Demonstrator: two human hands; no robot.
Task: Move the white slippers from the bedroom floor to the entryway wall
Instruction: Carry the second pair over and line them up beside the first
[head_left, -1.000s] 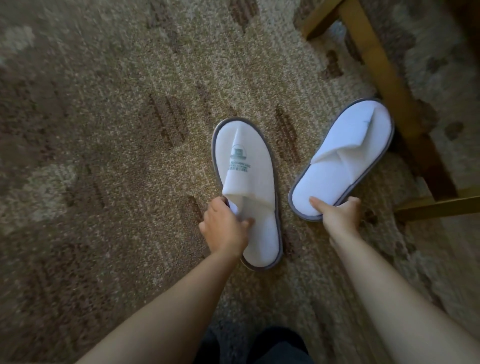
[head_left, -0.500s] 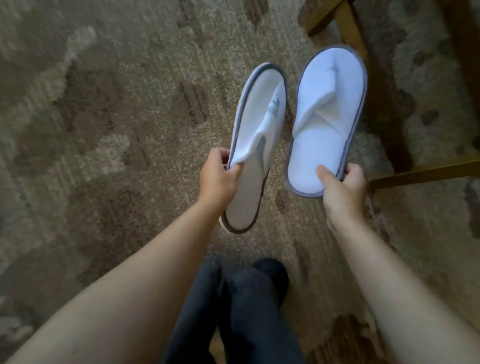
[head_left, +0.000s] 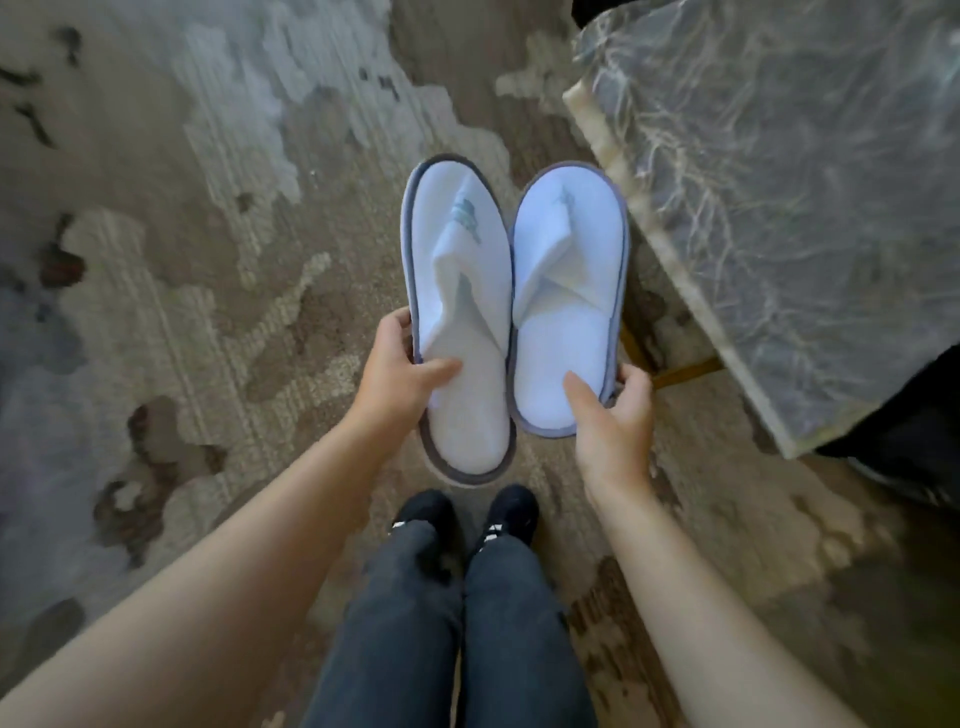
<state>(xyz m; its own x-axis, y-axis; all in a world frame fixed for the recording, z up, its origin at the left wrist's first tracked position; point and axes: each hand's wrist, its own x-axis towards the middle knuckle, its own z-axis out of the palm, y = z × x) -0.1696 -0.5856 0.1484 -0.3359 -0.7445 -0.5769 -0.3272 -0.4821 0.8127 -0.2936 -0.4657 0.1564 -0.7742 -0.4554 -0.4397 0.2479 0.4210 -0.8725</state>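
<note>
Carpet: patterned in brown, beige and grey patches, covering the floor across the whole view.

Left hand: closed on the left slipper, thumb lying across the insole, fingers wrapped around the outer edge and under the sole. Grip sits near the heel half.

Left slipper: white terry, grey-trimmed rim, open heel, a small greenish logo on the toe strap. Held clear of the carpet, toe pointing away from the person, insole facing up.

Right slipper: same make, held level with its partner, the inner rims touching or very nearly so along their length. Toe points away, insole up.

Right hand: clamped on the right slipper at the heel, thumb pressed on the insole, fingers curled over the outer rim.

Below the slippers: two legs in dark trousers and dark footwear standing on the carpet.

Marble-topped table: grey veined slab at upper right, its near edge just beside the right slipper; contact cannot be judged.
</note>
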